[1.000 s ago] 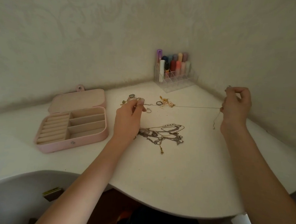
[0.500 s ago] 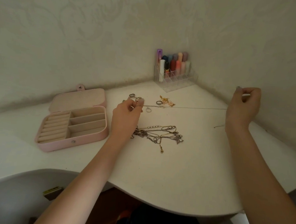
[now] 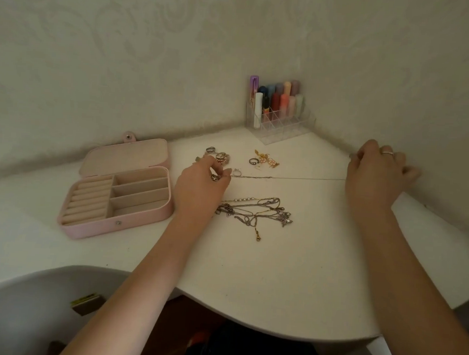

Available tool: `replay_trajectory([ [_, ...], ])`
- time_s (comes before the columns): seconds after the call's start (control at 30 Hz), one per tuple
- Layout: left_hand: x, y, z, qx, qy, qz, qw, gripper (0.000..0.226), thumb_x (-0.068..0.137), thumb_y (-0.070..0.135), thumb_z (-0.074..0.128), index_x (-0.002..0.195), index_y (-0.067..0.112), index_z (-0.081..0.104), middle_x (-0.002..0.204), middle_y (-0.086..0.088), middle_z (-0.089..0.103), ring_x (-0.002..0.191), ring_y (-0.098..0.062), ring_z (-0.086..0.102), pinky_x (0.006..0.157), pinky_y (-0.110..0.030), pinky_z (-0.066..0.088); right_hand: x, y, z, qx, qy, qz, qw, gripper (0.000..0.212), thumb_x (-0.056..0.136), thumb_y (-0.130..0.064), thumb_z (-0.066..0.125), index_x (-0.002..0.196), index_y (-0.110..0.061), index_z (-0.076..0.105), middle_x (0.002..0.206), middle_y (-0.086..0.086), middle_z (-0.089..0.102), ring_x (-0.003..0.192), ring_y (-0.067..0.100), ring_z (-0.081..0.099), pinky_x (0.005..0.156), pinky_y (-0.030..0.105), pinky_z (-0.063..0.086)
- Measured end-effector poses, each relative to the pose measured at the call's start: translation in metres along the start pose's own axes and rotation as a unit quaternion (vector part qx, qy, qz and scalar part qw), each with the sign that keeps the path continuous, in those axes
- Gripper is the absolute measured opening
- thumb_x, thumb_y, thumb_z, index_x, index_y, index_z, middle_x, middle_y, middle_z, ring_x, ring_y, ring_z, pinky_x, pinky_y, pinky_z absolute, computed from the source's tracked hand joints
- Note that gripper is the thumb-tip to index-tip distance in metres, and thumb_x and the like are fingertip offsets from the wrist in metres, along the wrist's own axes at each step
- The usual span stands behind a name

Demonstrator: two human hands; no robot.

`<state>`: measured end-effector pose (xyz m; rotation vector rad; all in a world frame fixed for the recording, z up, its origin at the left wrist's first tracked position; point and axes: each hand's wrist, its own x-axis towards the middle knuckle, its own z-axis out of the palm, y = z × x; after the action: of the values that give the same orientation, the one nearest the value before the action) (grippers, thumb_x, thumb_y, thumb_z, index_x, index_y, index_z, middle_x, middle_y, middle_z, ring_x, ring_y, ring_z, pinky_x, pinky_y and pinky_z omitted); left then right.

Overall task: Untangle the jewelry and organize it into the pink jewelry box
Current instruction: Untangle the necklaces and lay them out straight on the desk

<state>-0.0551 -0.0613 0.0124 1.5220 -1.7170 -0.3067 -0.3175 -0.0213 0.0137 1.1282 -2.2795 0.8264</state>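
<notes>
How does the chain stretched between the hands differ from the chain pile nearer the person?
The stretched chain runs straight, one thin strand; the chain pile lies looped and knotted, several strands. Left hand and right hand hold the stretched chain's ends; nothing touches the pile. Both are metal.

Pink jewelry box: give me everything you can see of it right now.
The pink, rounded-rectangle jewelry box lies open on the white table, left of the left hand, and nothing touches it. Its lid is folded back flat, with a snap tab at the far edge. The cream lining looks like soft fabric: ring rolls on the left, three long compartments on the right, all empty. A metal snap sits on the front wall.
</notes>
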Motion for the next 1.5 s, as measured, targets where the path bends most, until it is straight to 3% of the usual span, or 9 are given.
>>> replay_trajectory([
  [0.27, 0.006, -0.009, 0.001, -0.035, 0.025, 0.005, 0.999, 0.018, 0.077, 0.006, 0.067, 0.091, 0.016, 0.059, 0.078, 0.001, 0.048, 0.072, -0.020, 0.047, 0.063, -0.029, 0.030, -0.001, 0.004, 0.002, -0.039, -0.013, -0.013, 0.999, 0.012, 0.092, -0.014, 0.051, 0.097, -0.004, 0.057, 0.097, 0.025, 0.058, 0.100, 0.037, 0.046, 0.088, 0.046, 0.029],
  [0.53, 0.001, 0.000, 0.000, -0.087, -0.013, -0.021, 0.996, 0.019, 0.088, 0.039, 0.057, 0.075, 0.028, 0.049, 0.052, 0.007, 0.043, 0.050, -0.009, 0.043, 0.049, -0.028, 0.029, -0.005, 0.002, 0.008, -0.083, -0.095, -0.006, 0.992, 0.014, 0.087, -0.011, 0.055, 0.096, -0.007, 0.065, 0.104, 0.020, 0.058, 0.107, 0.034, 0.043, 0.096, 0.045, 0.026],
  [0.63, 0.002, -0.001, 0.002, -0.088, -0.025, -0.023, 0.996, 0.023, 0.087, 0.040, 0.057, 0.070, 0.028, 0.048, 0.051, 0.008, 0.042, 0.049, -0.009, 0.040, 0.048, -0.028, 0.027, -0.005, -0.005, 0.007, 0.020, -0.104, -0.057, 0.993, 0.018, 0.083, -0.008, 0.058, 0.097, -0.009, 0.069, 0.111, 0.017, 0.060, 0.111, 0.034, 0.048, 0.097, 0.041, 0.031],
  [0.7, 0.003, -0.001, 0.004, -0.108, -0.028, -0.032, 0.993, 0.025, 0.087, 0.039, 0.059, 0.067, 0.028, 0.048, 0.050, 0.008, 0.041, 0.048, -0.010, 0.039, 0.051, -0.028, 0.030, -0.010, -0.018, -0.002, 0.211, -0.144, -0.130, 0.958, 0.018, 0.085, -0.012, 0.062, 0.101, -0.013, 0.070, 0.116, 0.009, 0.062, 0.113, 0.025, 0.054, 0.100, 0.029, 0.034],
  [0.77, 0.003, -0.001, 0.005, -0.133, -0.026, -0.043, 0.990, 0.026, 0.086, 0.037, 0.061, 0.065, 0.028, 0.048, 0.049, 0.008, 0.040, 0.048, -0.010, 0.037, 0.053, -0.028, 0.031, -0.024, -0.038, -0.014, 0.350, -0.284, -0.169, 0.876, 0.022, 0.086, -0.025, 0.065, 0.108, -0.021, 0.069, 0.118, -0.008, 0.061, 0.112, 0.006, 0.052, 0.098, 0.018, 0.031],
  [0.87, 0.004, -0.001, 0.005, -0.171, -0.020, -0.060, 0.983, 0.027, 0.085, 0.035, 0.063, 0.063, 0.027, 0.049, 0.050, 0.008, 0.040, 0.046, -0.010, 0.034, 0.050, -0.027, 0.031, -0.042, -0.055, -0.010, 0.324, -0.412, -0.224, 0.822, 0.030, 0.078, -0.036, 0.072, 0.108, -0.029, 0.068, 0.113, -0.019, 0.058, 0.111, -0.002, 0.048, 0.096, 0.013, 0.029],
  [1.03, 0.005, 0.004, 0.000, -0.211, 0.011, -0.077, 0.974, 0.024, 0.085, 0.031, 0.064, 0.067, 0.020, 0.053, 0.048, 0.005, 0.041, 0.037, -0.007, 0.029, 0.037, -0.015, 0.021, -0.039, -0.056, -0.004, 0.354, -0.376, -0.213, 0.829, 0.006, 0.080, -0.019, 0.072, 0.084, -0.022, 0.068, 0.096, -0.007, 0.065, 0.096, 0.007, 0.056, 0.089, 0.018, 0.040],
  [1.33, 0.009, 0.002, -0.003, -0.305, 0.053, -0.114, 0.944, 0.032, 0.088, 0.031, 0.061, 0.076, 0.001, 0.059, 0.046, 0.006, 0.042, 0.037, -0.006, 0.028, 0.044, -0.019, 0.028, -0.025, -0.042, -0.005, 0.334, -0.337, -0.161, 0.865, 0.005, 0.090, -0.024, 0.059, 0.091, -0.025, 0.064, 0.089, -0.013, 0.057, 0.074, 0.001, 0.048, 0.064, 0.007, 0.035],
  [1.5, 0.007, 0.003, -0.005, -0.320, 0.079, -0.107, 0.938, 0.030, 0.092, 0.024, 0.057, 0.064, 0.018, 0.048, 0.037, 0.011, 0.036, 0.034, -0.004, 0.028, 0.040, -0.018, 0.024, -0.013, -0.019, 0.001, 0.274, -0.394, -0.150, 0.864, 0.009, 0.082, -0.026, 0.070, 0.078, -0.027, 0.061, 0.091, -0.002, 0.054, 0.074, 0.006, 0.045, 0.064, 0.018, 0.034],
])
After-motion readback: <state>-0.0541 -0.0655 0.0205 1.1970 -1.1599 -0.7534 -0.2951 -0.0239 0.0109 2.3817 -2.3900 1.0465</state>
